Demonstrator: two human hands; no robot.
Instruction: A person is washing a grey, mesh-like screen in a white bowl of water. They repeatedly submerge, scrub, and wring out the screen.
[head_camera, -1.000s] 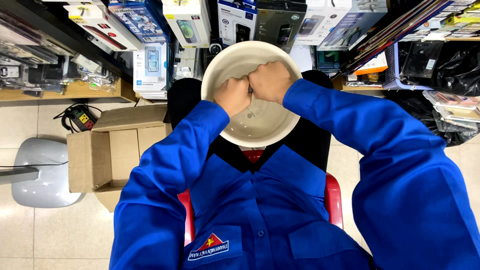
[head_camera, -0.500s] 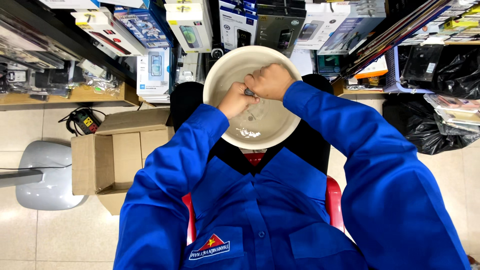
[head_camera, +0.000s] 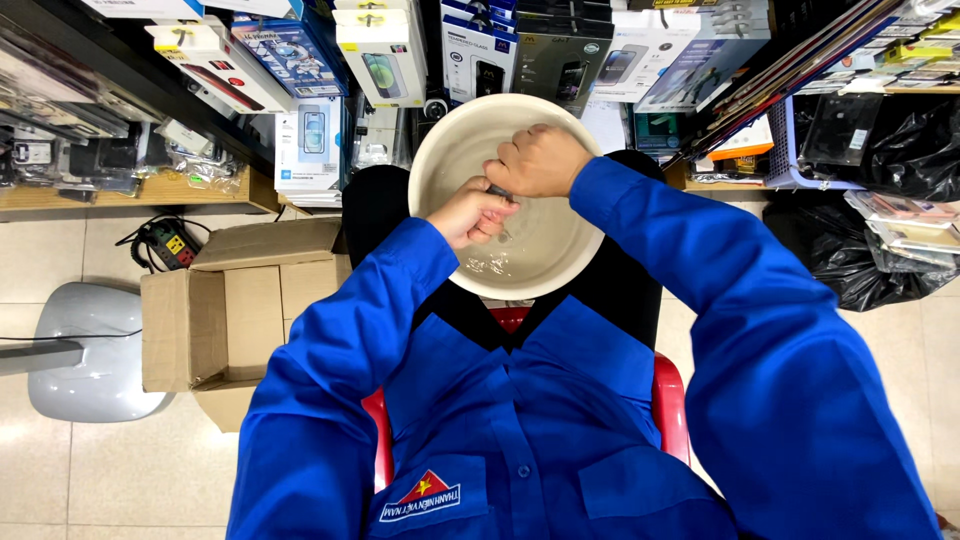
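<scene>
A round white basin (head_camera: 455, 150) with a little water in it rests on a black seat in front of me. Both my hands are over the basin. My left hand (head_camera: 472, 213) and my right hand (head_camera: 535, 160) meet above the water and pinch a small dark object (head_camera: 497, 192) between them. What the object is cannot be made out. My blue sleeves reach in from below.
An open cardboard box (head_camera: 215, 315) stands on the tiled floor at the left, beside a grey stool (head_camera: 95, 350) and a power strip (head_camera: 168, 243). Boxed phone accessories (head_camera: 480, 50) fill shelves behind the basin. Black plastic bags (head_camera: 880, 230) lie at the right.
My hands have shifted slightly within the basin, and the view has tilted a little; the fists have loosened into a pinch on the small dark object.
</scene>
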